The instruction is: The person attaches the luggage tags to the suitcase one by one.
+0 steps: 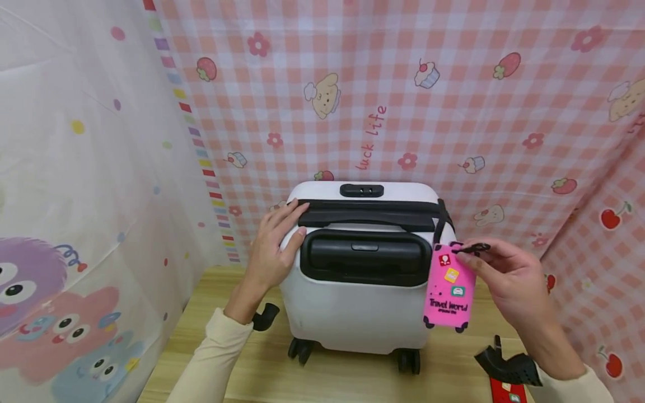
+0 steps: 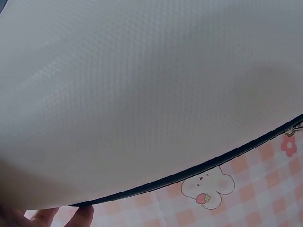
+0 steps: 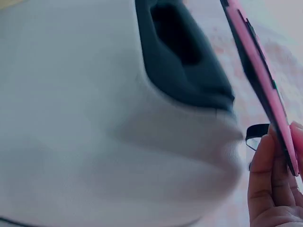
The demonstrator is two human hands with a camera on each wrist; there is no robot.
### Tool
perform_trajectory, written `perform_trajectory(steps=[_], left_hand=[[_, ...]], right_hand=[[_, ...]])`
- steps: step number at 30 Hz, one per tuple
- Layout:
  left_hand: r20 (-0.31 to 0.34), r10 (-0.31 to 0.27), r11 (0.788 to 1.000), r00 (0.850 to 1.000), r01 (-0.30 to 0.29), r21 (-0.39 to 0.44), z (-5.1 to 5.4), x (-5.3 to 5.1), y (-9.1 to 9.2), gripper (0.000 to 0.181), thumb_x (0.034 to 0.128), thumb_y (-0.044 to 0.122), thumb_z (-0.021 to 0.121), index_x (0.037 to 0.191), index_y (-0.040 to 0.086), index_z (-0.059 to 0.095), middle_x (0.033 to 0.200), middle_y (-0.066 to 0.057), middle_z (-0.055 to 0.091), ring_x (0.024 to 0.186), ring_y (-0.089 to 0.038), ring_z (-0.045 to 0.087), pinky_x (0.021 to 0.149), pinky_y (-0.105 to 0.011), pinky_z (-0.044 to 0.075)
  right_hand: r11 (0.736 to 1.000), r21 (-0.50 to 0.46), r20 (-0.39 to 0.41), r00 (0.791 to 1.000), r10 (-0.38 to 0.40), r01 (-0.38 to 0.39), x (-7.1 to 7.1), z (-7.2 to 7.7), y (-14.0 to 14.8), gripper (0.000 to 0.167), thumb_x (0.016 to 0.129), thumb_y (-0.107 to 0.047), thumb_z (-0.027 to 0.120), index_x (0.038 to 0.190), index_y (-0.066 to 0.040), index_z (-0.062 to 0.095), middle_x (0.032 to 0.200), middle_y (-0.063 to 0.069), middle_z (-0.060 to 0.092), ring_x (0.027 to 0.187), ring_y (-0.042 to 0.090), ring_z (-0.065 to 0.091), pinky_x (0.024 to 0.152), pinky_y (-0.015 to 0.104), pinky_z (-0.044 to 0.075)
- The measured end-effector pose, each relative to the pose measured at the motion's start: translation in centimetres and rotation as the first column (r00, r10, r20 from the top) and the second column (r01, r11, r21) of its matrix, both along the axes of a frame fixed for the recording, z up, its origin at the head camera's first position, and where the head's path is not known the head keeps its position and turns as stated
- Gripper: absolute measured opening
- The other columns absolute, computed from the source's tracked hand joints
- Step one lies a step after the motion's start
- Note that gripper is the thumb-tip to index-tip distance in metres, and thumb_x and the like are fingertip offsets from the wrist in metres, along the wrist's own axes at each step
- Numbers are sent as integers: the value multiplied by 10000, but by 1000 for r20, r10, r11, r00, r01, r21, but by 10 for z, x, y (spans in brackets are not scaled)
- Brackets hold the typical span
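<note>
A small white suitcase (image 1: 353, 319) stands upright with its black handle recess (image 1: 368, 257) facing me. My left hand (image 1: 272, 246) rests on its upper left corner, fingers extended over the edge; in the left wrist view only fingertips (image 2: 80, 217) show beside the white shell. My right hand (image 1: 514, 277) pinches the top of a pink luggage tag (image 1: 448, 308) printed "Travel World". The tag hangs in front of the suitcase's right side. A black strap (image 1: 440, 224) runs from the suitcase's upper right corner to the tag. The right wrist view shows the tag (image 3: 260, 75) edge-on.
On the wooden tabletop (image 1: 242, 364), a red luggage tag (image 1: 504, 392) lies at the lower right, partly hidden by the right wrist's black camera mount (image 1: 511, 366). A pink checked cloth (image 1: 403, 112) hangs close behind the suitcase. A white patterned cloth (image 1: 101, 140) hangs at left.
</note>
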State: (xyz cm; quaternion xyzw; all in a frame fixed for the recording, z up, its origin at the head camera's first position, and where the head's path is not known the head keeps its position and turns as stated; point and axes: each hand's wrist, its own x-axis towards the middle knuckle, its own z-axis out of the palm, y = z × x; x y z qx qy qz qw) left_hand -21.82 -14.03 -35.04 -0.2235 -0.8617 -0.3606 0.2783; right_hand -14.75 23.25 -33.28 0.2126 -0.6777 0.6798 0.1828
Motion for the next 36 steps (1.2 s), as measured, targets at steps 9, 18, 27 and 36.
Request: perform_trajectory(steps=[9, 18, 27, 36], left_hand=[[21, 4, 1000, 1000, -4, -16, 1, 2, 1, 433, 996, 312, 528, 1418, 221, 565, 1517, -48, 469, 1329, -290, 420, 1088, -577, 341], [8, -11, 1000, 1000, 12, -16, 3, 1, 0, 432, 993, 305, 525, 1412, 207, 572, 1513, -61, 472, 1329, -291, 414, 1095, -567, 334], [-8, -62, 996, 998, 62, -62, 10, -1, -2, 427, 988, 274, 522, 1392, 151, 584, 1482, -99, 488, 1328, -293, 404, 1103, -536, 323], [-18, -108, 981, 994, 103, -163, 32, -5, 5, 410, 979, 297, 523, 1355, 161, 612, 1280, -76, 602, 1241, -282, 456, 1044, -540, 313]], right_hand=[[974, 224, 54, 999, 3, -15, -5, 17, -38, 150, 890, 73, 667, 1034, 43, 700, 930, -18, 737, 740, 121, 674, 658, 219, 568], [940, 333, 60, 997, 52, -69, -7, 24, -57, 137, 897, 24, 684, 1032, 27, 708, 924, -33, 733, 698, 148, 661, 608, 251, 559], [920, 311, 127, 970, 209, -239, -13, 28, -72, 90, 901, 12, 684, 990, 20, 698, 877, 33, 711, 645, 163, 651, 555, 315, 568], [899, 369, 241, 959, 151, -234, -21, 37, -86, 67, 895, -88, 725, 936, -40, 704, 838, 103, 695, 641, 194, 652, 585, 313, 566]])
